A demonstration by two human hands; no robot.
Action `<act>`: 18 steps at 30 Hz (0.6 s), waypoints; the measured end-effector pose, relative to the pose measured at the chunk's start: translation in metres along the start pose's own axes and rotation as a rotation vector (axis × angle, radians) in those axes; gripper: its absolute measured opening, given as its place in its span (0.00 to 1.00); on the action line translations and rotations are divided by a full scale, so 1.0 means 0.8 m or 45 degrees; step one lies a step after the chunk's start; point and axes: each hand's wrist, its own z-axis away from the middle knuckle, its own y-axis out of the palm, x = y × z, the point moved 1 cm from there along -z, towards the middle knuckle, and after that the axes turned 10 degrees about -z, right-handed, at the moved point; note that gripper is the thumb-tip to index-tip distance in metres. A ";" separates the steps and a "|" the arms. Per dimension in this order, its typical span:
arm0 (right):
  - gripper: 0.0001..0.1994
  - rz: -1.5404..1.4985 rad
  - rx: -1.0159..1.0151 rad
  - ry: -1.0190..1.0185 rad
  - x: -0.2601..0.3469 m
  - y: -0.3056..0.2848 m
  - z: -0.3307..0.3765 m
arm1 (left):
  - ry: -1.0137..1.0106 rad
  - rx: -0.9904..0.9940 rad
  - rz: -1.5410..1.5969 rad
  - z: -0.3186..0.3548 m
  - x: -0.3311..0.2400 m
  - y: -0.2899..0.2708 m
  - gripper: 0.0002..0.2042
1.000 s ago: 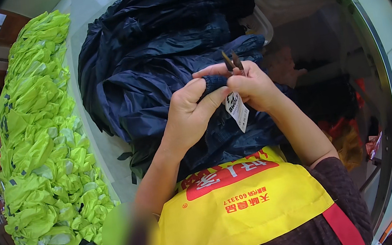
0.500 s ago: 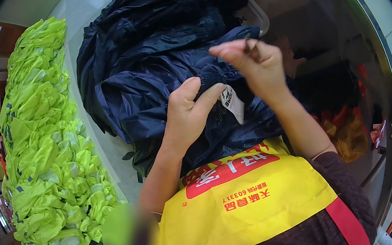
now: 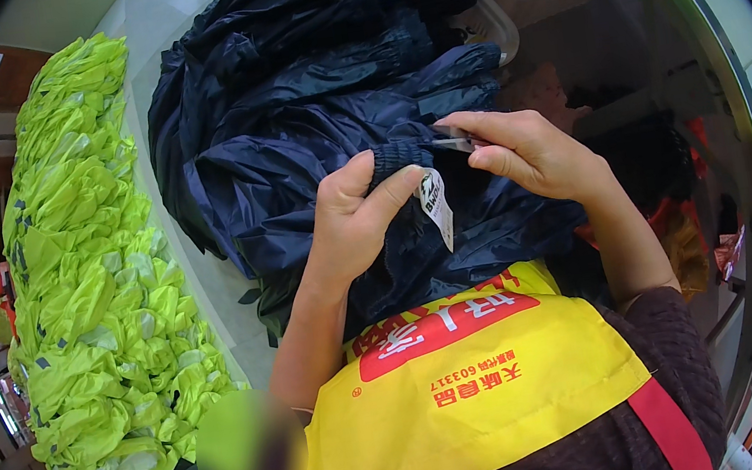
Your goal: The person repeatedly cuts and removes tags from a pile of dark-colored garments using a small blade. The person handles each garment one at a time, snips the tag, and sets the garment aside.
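Observation:
A dark navy garment (image 3: 397,157) with a gathered elastic edge is pinched between the thumb and fingers of my left hand (image 3: 350,217). From that edge hangs a white label (image 3: 435,207) with dark print, just beside my left thumb. My right hand (image 3: 533,153) is closed on a pair of small thread snips (image 3: 454,142), mostly hidden by the fingers. Their pale tip reaches the elastic edge, close to the label; whether it touches the cloth I cannot tell. More navy garments (image 3: 306,81) lie heaped beyond and under my hands.
To the left a long pile of bright yellow-green garments (image 3: 93,275) runs along the pale table (image 3: 201,288). A clear plastic bin (image 3: 499,16) stands behind the navy heap. A yellow apron (image 3: 475,394) covers my front. On the right is a metal-edged panel (image 3: 746,135).
My right hand has come down and turned toward the elastic edge, bringing the snips' tip to it. My left hand has shifted slightly left, and the label has swung with it.

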 end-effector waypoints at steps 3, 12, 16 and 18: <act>0.18 0.049 0.050 -0.019 -0.006 0.004 -0.005 | -0.004 -0.014 0.053 0.001 0.008 0.002 0.05; 0.14 -0.091 -0.001 -0.067 -0.018 0.013 -0.004 | 0.004 -0.009 0.099 -0.002 0.008 0.000 0.05; 0.13 -0.112 0.004 -0.045 -0.016 0.010 -0.003 | 0.001 0.027 0.096 0.000 0.007 0.003 0.05; 0.13 -0.132 0.051 -0.058 -0.018 0.013 -0.005 | -0.019 0.052 0.110 0.000 0.009 0.004 0.05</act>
